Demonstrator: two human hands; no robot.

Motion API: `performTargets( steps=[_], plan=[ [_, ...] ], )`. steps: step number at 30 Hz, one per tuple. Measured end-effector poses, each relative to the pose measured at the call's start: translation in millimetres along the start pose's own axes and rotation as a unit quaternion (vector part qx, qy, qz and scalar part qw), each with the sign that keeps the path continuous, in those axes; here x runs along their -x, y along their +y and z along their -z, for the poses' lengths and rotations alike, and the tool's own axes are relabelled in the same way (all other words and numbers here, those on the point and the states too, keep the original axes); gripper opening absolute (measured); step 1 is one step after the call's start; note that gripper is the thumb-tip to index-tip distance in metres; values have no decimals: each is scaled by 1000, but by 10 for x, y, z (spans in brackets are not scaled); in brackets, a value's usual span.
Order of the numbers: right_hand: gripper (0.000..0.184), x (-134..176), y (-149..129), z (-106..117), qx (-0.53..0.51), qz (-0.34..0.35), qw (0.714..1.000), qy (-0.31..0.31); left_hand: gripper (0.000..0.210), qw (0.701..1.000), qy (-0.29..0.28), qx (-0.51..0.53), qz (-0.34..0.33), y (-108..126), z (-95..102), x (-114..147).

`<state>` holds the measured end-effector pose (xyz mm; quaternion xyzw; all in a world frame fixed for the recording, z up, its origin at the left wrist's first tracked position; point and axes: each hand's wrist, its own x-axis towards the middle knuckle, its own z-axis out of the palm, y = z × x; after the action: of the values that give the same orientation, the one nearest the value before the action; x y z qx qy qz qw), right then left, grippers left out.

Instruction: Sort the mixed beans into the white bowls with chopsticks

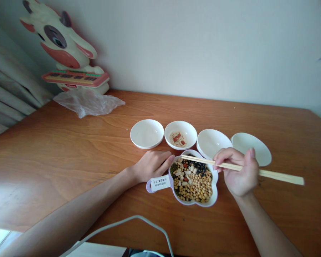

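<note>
Your right hand (242,176) is gripping pale chopsticks (231,166) around mid-length, their tips resting close together over the upper left rim of the flower-shaped tray (214,191). Your left hand (151,166), apart from the right, is lying beside the tray with its fingertips at the rim; whether it is pinching, you cannot tell. The tray is sitting on the worktop (96,142), just before four white bowls (147,132), carrying yellow beans (202,182), black beans (202,168) and peanuts (182,174). The chopsticks are probably feeling light and stiff. The beans are likely behaving as hard, slippery beads, calling for a gentle pinch across their widest part; the tray, presumably light, is inviting a hold at rim or handle (148,186)
</note>
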<state>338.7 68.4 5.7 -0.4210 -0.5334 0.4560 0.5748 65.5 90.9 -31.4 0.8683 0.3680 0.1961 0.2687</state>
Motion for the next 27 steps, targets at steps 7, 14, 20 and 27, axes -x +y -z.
performTargets(
  steps=[7,14,20,27],
  plan=[
    [87,0,-73,131,11,-75,980,-184,40,1000,0,-3,2,-4,1,-2],
    [87,34,-56,124,70,-55,970,-227,39,1000,-3,2,2,-10,-9,-4],
    [92,7,-144,215,97,-25,965,-243,39,1000,-4,13,8,10,4,-4],
    [92,28,-67,250,121,-36,960,-249,41,1000,1,1,7,4,-3,-5]
  ],
)
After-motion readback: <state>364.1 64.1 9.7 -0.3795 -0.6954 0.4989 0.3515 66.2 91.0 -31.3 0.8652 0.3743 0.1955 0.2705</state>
